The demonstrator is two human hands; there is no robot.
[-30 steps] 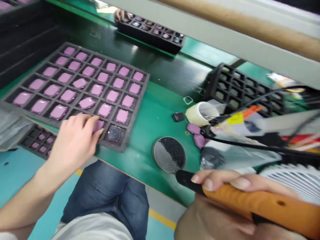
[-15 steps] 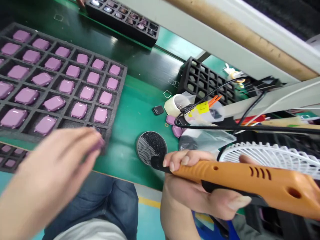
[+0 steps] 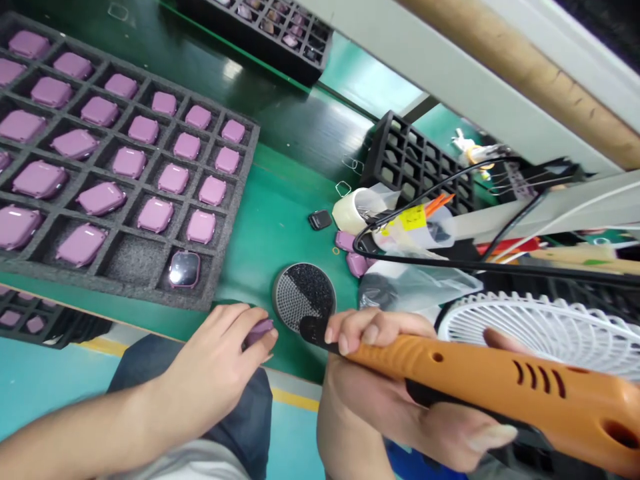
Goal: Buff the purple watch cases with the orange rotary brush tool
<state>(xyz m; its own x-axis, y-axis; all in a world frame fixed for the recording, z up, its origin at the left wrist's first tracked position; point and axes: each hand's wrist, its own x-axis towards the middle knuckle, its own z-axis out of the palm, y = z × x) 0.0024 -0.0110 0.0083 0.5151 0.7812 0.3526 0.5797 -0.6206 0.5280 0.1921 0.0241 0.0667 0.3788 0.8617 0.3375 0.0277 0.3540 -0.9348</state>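
My left hand (image 3: 220,367) is closed around a purple watch case (image 3: 259,330), held at the green table's near edge beside the round mesh disc (image 3: 304,293). My right hand (image 3: 385,373) grips an orange tool (image 3: 500,390); its black tip points at the purple case. The dark foam tray (image 3: 125,267) holds several purple cases in its cells. One cell in the front row stands bare, and next to it a case (image 3: 184,269) lies with its glossy dark face up.
A white fan grille (image 3: 540,327) sits at the right behind the tool. Black cables, a tape roll (image 3: 350,210), clear bags and loose purple cases (image 3: 350,250) crowd the right side. Black grid trays (image 3: 425,170) stand further back. A second foam tray (image 3: 30,320) lies below at left.
My left hand has lifted a purple case from the front row of the tray and brought it right and nearer, up to the tool's tip. The view has shifted right.
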